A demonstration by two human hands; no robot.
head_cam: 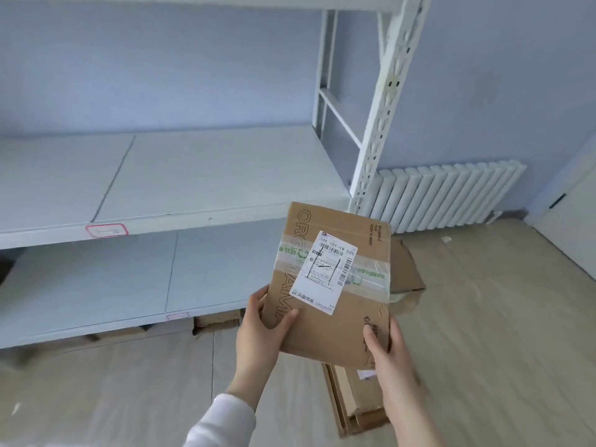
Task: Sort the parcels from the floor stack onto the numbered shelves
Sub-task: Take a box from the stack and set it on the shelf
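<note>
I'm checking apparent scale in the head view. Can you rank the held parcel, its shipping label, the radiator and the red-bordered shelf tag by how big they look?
1. cardboard parcel, though it is nearest the camera, which inflates it
2. radiator
3. shipping label
4. red-bordered shelf tag

Pale blue wall point(161, 66) running along back, soft even light washing over it. Beige floor point(500, 317) stretching to right corner, faint seams showing. White column radiator point(445, 195) standing against wall at floor's far edge, just beside white metal shelving rack point(209, 175). Perforated upright point(383, 101) slanting through view. White panel point(577, 230) with dark handle showing at right edge.
</note>
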